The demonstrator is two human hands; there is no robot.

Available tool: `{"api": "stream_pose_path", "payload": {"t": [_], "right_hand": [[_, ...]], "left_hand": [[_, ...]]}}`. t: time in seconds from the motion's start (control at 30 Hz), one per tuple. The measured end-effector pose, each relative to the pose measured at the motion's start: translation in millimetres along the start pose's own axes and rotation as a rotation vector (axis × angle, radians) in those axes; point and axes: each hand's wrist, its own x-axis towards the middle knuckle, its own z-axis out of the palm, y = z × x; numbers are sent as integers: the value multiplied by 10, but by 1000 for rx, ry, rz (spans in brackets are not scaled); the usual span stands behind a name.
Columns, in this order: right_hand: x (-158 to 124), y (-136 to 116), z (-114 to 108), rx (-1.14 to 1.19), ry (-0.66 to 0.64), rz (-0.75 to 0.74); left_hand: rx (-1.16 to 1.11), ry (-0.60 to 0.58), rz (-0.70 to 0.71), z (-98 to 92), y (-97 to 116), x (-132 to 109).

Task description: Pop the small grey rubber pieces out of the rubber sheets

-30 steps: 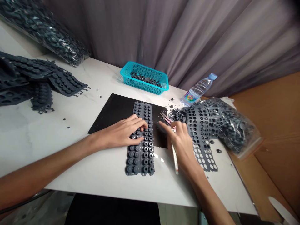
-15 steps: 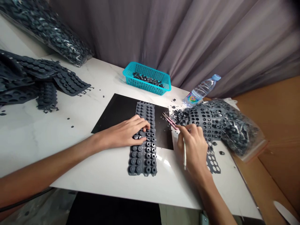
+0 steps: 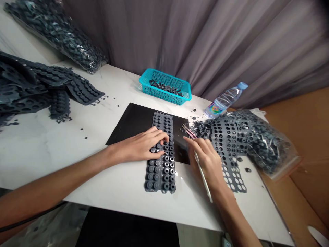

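Note:
A dark grey rubber sheet with rows of round raised caps (image 3: 156, 176) lies lengthwise in front of me, partly over a black mat (image 3: 128, 127). My left hand (image 3: 151, 144) rests across the sheet's middle, fingers bent and thumb apart, pressing on it and covering some caps. Just right of the sheet, my right hand (image 3: 205, 157) is closed around a slim white stick-like tool (image 3: 203, 176), whose rear end slants back past the wrist. Its front tip is hidden. Pink-handled tweezers (image 3: 189, 130) lie beyond the right hand, at the mat's right edge.
A teal basket (image 3: 164, 96) with small black parts stands at the back. To the right are a water bottle (image 3: 226, 101), a perforated sheet (image 3: 228, 154) and a clear bag of dark pieces (image 3: 272, 151). Rubber sheets (image 3: 51, 85) and another full bag (image 3: 64, 37) lie left.
My right hand has moved left, closer to the rubber sheet, and more of the white tool shows. My left hand stays on the sheet. The whole view has shifted slightly.

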Motion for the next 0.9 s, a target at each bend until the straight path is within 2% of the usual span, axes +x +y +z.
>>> {"api": "stream_pose_path", "payload": {"t": [0.1,0.17,0.23,0.3,0.43,0.67,0.9], "right_hand": [[33,-79,48,272,17,10],[43,-114,49,430,0,88],[47,-128,31,538,-37,160],[53,-126,6,594,-88,170],[73,-108,-29,617,-165,113],[98,-119,-31,574,-176,31],[88,-128,1,549,-158,82]], "left_hand": [[-37,-18,1,-20,11,0],[-72,-39,-14,-34,18,2],[-92,-54,-34,-41,25,6],[-79,-60,-42,-38,32,10],[6,-52,-37,-19,55,14],[71,-58,-27,-21,84,22],[44,-64,-41,-15,63,34]]}}
